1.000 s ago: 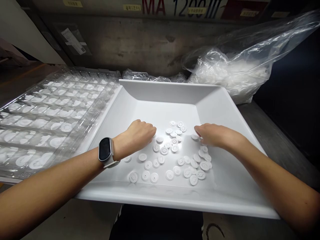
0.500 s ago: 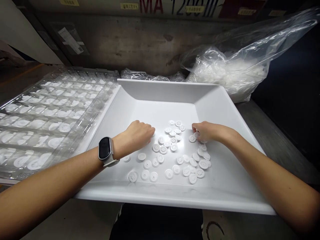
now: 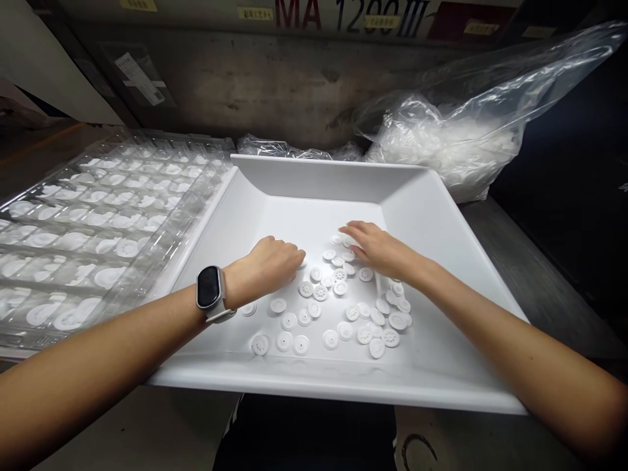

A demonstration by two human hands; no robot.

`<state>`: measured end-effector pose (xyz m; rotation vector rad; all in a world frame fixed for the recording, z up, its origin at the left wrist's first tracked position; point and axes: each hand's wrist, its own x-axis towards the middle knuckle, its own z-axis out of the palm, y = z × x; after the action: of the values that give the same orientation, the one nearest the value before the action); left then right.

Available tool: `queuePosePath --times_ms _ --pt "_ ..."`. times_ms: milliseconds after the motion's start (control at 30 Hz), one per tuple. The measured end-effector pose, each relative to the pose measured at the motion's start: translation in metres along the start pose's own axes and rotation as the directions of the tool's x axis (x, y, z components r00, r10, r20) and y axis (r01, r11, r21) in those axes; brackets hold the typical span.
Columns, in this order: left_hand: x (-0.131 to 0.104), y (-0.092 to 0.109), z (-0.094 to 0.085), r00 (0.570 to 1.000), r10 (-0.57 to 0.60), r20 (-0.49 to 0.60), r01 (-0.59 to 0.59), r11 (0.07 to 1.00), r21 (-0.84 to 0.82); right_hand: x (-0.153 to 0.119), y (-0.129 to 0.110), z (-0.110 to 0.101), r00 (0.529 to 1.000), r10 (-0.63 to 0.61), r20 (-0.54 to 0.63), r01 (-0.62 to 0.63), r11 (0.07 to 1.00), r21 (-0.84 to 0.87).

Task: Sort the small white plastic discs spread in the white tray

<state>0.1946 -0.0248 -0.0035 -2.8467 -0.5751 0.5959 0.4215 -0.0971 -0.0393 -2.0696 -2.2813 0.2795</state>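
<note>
My left hand [image 3: 272,263], with a watch [image 3: 209,288] on its wrist, is closed above the left-middle of a white plastic tray [image 3: 456,347]. Its fingertips are curled under and hidden; a bit of white shows below them, so I cannot make out what they hold. My right hand [image 3: 375,250] has its thumb and fingers apart over the far group of small round white plastic wheels [image 3: 340,288]. No wheel is visibly gripped in it. Several wheels lie flat or overlap near the tray's front, some with spoked faces, others with a small centre hole.
At left stand clear plastic blister trays [image 3: 98,196] whose pockets hold white parts. A clear plastic bag [image 3: 451,144] full of white pieces sits behind the tray's right corner. More clear plastic film [image 3: 294,149] lies along its back edge. A machine panel [image 3: 255,85] rises behind.
My right hand has moved left and away from me, and its fingers have spread from a pinch. One wheel now lies below it. My left hand has barely moved.
</note>
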Motion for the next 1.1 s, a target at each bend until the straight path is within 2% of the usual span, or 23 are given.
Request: queuePosePath --times_ms 100,167,500,700,900,967,1033,1100 --pt "0.001 0.001 0.002 1.000 0.008 -0.008 -0.008 1.000 -0.004 0.006 -0.009 0.017 0.994 -0.107 -0.028 0.106 0.994 -0.023" --pt "0.002 0.001 0.002 1.000 0.013 -0.014 -0.013 1.000 -0.010 0.008 -0.010 0.022 0.991 -0.131 -0.027 0.130 0.991 -0.036" --pt "0.001 0.000 -0.004 0.999 0.010 -0.047 -0.012 0.999 -0.036 0.009 0.002 0.015 0.992 -0.123 0.021 0.124 0.991 -0.041" --pt "0.002 -0.008 -0.001 0.995 0.012 -0.098 -0.020 0.997 -0.077 0.004 -0.008 0.003 0.999 -0.049 0.012 0.050 0.998 -0.030" --pt "0.004 -0.009 0.008 0.993 0.093 -0.073 -0.104 0.980 -0.168 0.004 -0.011 -0.003 0.995 -0.021 0.096 0.021 1.000 0.007" --pt "0.005 -0.008 0.009 0.991 0.111 -0.070 -0.122 0.974 -0.191 0.003 -0.008 -0.010 0.990 0.022 0.136 -0.021 1.000 -0.011" --pt "0.005 -0.008 0.009 0.991 0.116 -0.071 -0.128 0.970 -0.204 -0.001 -0.004 -0.020 0.971 0.111 0.211 -0.102 0.993 -0.053" --pt "0.004 -0.008 0.009 0.990 0.114 -0.078 -0.129 0.969 -0.211 -0.007 0.001 -0.029 0.914 0.222 0.340 -0.193 0.974 -0.118"
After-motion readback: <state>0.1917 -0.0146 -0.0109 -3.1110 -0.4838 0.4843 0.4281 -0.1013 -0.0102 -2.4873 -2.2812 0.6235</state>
